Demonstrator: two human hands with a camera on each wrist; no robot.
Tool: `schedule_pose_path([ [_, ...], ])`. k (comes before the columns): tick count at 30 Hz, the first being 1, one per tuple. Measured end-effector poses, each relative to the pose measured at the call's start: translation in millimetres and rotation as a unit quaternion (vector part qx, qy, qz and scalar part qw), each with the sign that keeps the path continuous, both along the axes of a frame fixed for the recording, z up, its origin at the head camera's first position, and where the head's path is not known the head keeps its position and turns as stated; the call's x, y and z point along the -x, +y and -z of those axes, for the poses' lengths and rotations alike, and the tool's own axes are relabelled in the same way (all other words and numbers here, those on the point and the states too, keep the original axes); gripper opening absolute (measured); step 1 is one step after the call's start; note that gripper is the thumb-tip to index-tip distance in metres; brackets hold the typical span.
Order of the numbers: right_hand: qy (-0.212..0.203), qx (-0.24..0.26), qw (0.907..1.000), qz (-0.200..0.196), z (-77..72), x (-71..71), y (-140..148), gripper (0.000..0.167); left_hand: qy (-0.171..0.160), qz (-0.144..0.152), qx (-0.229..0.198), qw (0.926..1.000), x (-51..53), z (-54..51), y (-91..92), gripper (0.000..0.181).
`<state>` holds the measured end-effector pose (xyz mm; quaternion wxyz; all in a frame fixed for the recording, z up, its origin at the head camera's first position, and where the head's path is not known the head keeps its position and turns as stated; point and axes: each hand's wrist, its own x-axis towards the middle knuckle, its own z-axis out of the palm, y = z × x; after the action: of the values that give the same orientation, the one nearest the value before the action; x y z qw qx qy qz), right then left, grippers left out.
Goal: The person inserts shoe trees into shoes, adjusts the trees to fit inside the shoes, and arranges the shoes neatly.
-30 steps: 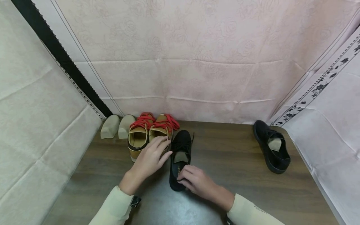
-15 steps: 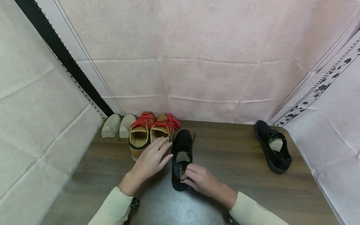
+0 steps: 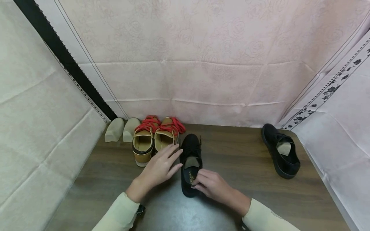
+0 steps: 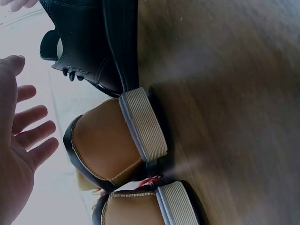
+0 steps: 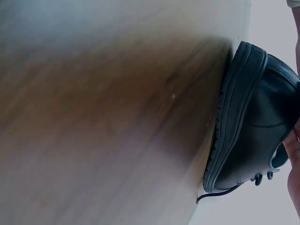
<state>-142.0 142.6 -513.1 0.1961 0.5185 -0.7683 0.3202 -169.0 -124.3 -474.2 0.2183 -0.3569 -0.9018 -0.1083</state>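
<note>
A black lace-up shoe (image 3: 186,189) stands on the wooden floor, toe toward the far wall, a pale insert showing inside. My right hand (image 3: 212,186) pinches the right side of its opening near the heel. In the right wrist view the shoe (image 5: 262,122) shows its side and sole, with the hand (image 5: 294,164) at the opening. My left hand (image 3: 160,166) hovers with spread fingers between that shoe and a tan shoe with red laces (image 3: 143,143). The left wrist view has the left hand (image 4: 23,136) apart from the black shoe (image 4: 84,42) and the tan shoe (image 4: 108,140).
A second tan shoe (image 3: 164,139) is beside the first. Two pale shoe inserts (image 3: 114,130) stand at the far left against the wall. Another black shoe (image 3: 280,152) with a pale insert lies at the far right. Cloth-covered walls (image 3: 202,83) border the floor.
The black shoe has slid a little to the right together with my right hand. My left hand has shifted slightly right too, fingers still extended.
</note>
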Motion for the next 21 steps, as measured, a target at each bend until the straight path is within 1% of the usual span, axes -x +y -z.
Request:
schedule_pose_path([
  [7, -0.023, -0.005, 0.9997, 0.012, -0.9, -2.8, 15, 0.022, 0.001, 0.011, 0.014, 0.9999, 0.6, 4.3, 6.9, 0.052],
  [10, -0.031, -0.003, 0.9993, 0.018, -0.7, -3.8, 21, 0.022, 0.0, 0.011, 0.024, 0.9996, 1.0, 5.1, 10.1, 0.052],
  [16, -0.043, -0.002, 0.9985, 0.035, -1.5, -6.1, 32, 0.023, 0.002, 0.018, 0.036, 0.9992, 2.5, 3.0, 17.1, 0.057],
  [21, -0.044, -0.004, 0.9979, 0.047, -4.2, -7.6, 40, 0.026, -0.001, 0.023, 0.043, 0.9988, 3.9, 1.0, 23.8, 0.057],
])
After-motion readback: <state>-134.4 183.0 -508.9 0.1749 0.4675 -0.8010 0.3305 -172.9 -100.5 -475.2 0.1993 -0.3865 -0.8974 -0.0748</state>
